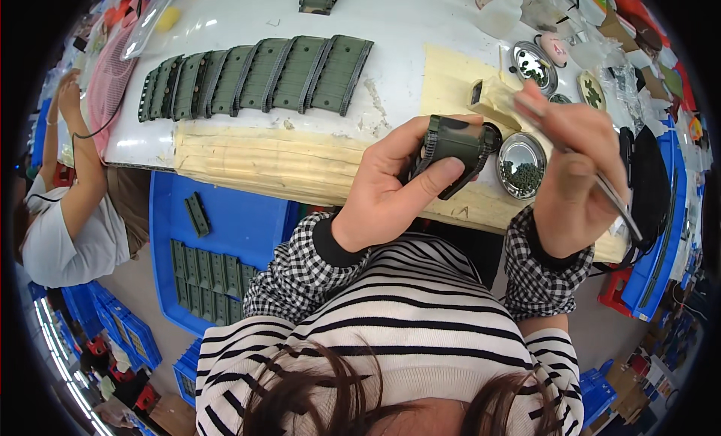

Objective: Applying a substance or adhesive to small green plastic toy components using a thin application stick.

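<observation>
My left hand (394,181) grips a dark green curved plastic part (457,147) with ridged edges, thumb pressed on its face. Raised to the right of it, my right hand (582,162) is closed around a slim metal tool (617,203), apparently tweezers, slightly smeared by motion. Between the hands sits a round metal dish (526,138) with many small dark green pieces (523,179) in it. Farther back on the table, several similar green curved parts (263,74) stand side by side in a row.
A second metal dish (552,81) and a cream-coloured block (496,102) stand at the back right. Yellowish tape covers the near table edge (263,156). Below left, a blue bin (161,274) holds green parts (206,274). At far left another person's arm (82,173) reaches up by pink mesh (113,79).
</observation>
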`<action>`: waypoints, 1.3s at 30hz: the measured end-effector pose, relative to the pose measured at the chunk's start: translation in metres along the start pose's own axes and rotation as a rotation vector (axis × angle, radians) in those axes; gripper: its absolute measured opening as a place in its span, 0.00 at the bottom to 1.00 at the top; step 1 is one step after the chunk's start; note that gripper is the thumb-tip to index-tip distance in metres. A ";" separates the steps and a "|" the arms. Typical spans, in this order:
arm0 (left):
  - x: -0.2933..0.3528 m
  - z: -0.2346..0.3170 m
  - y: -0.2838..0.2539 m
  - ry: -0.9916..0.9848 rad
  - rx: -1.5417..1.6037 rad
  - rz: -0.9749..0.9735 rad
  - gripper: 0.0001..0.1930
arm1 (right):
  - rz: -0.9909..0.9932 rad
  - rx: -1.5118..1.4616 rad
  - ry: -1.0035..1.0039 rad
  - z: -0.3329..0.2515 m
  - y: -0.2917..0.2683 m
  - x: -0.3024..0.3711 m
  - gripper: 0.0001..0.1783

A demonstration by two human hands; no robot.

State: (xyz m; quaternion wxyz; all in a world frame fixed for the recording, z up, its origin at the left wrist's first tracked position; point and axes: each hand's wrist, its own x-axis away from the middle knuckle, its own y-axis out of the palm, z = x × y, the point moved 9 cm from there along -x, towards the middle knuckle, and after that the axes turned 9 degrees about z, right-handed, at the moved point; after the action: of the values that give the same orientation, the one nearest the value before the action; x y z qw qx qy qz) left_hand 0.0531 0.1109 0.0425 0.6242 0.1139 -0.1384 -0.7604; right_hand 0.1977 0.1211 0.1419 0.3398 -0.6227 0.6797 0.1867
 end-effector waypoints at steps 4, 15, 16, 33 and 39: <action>-0.003 -0.001 -0.005 -0.024 -0.038 0.000 0.22 | 0.270 -0.159 0.101 0.018 -0.030 0.005 0.16; -0.002 -0.015 -0.012 -0.230 0.043 0.085 0.41 | 0.284 -0.195 0.285 0.034 -0.034 0.037 0.22; -0.002 -0.015 -0.011 -0.226 0.042 0.083 0.40 | 0.276 -0.200 0.275 0.033 -0.033 0.038 0.22; -0.004 -0.008 -0.010 -0.181 -0.001 0.059 0.39 | 0.258 -0.195 0.238 0.030 -0.027 0.034 0.20; -0.001 -0.013 -0.015 -0.246 0.075 0.119 0.42 | 0.249 -0.156 0.235 0.028 -0.025 0.032 0.19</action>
State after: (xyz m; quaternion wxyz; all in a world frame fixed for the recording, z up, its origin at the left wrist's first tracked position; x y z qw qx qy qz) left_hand 0.0439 0.1132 0.0246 0.6416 0.0347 -0.2489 -0.7247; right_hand 0.2285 0.1128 0.1044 0.1829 -0.5759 0.7699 0.2053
